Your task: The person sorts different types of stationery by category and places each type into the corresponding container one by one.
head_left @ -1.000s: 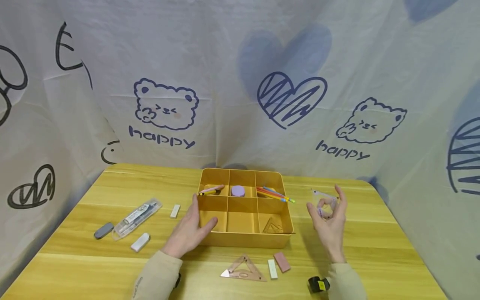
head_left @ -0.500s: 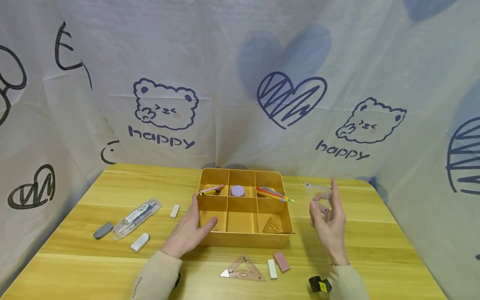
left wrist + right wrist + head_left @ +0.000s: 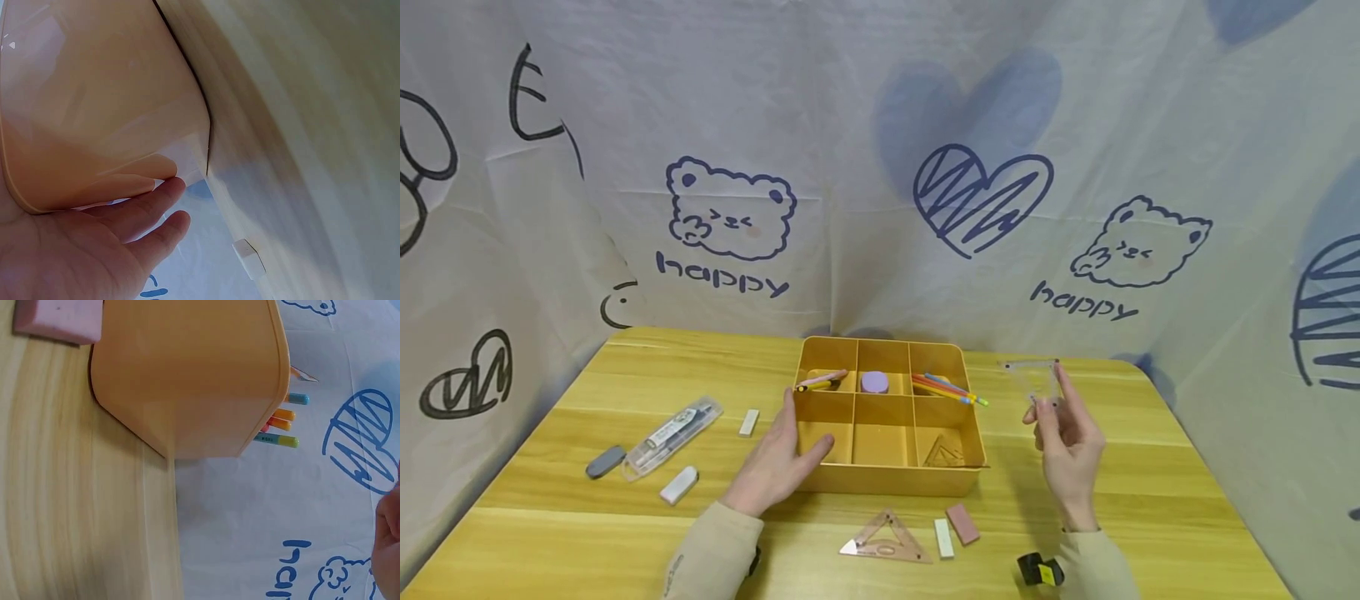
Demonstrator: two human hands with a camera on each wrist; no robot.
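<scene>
My left hand [image 3: 775,467] rests at the left end of a yellow six-compartment organizer box [image 3: 887,479]. Its thumb reaches over the front left compartment; in the left wrist view the extended fingers [image 3: 153,209] lie along the outer wall. To the right of the box, my right hand [image 3: 1070,458] pinches a clear set square [image 3: 1030,367] by its lower corner, raised above the table. Only the edge of that hand shows in the right wrist view. Another set square [image 3: 945,452] lies in the front right compartment.
Pens [image 3: 822,382], a purple rounded item [image 3: 874,382] and several pencils [image 3: 947,388] occupy the back compartments. In front lie a pink set square [image 3: 887,537], white eraser [image 3: 943,538], pink eraser [image 3: 962,523] and black-and-yellow object [image 3: 1040,570]. A clear plastic case [image 3: 673,437] sits left.
The right hand has turned the clear set square and shifted its hold to the lower corner; the set square now extends further left. The left hand has stayed on the box.
</scene>
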